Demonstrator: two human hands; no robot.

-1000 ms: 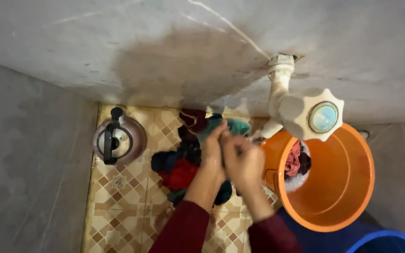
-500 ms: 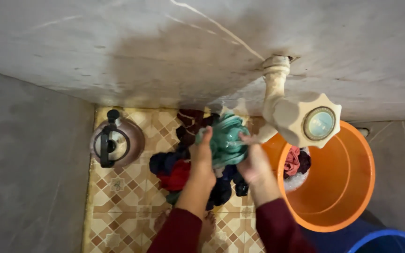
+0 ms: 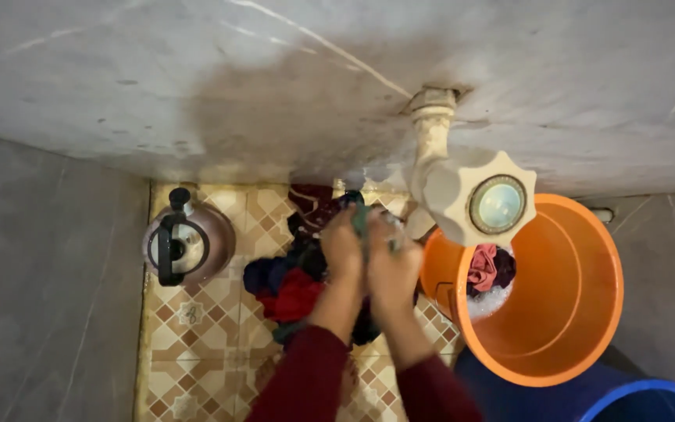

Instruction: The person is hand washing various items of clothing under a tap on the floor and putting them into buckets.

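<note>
To your right stands the orange bucket (image 3: 580, 328), clothes and suds inside. A heap of dark clothes (image 3: 294, 285) lies on the tiled floor below your hands. Your left hand (image 3: 343, 250) and right hand (image 3: 392, 266) press together, squeezing a teal cloth (image 3: 362, 221) over the heap.

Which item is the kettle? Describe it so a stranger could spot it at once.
Start at the orange bucket on the right and look left across the patterned floor tiles, past the pile of dark and red clothes under the hands. The kettle stands alone near the left wall: the only shiny, rounded metal thing, with a black handle and knob.
</note>
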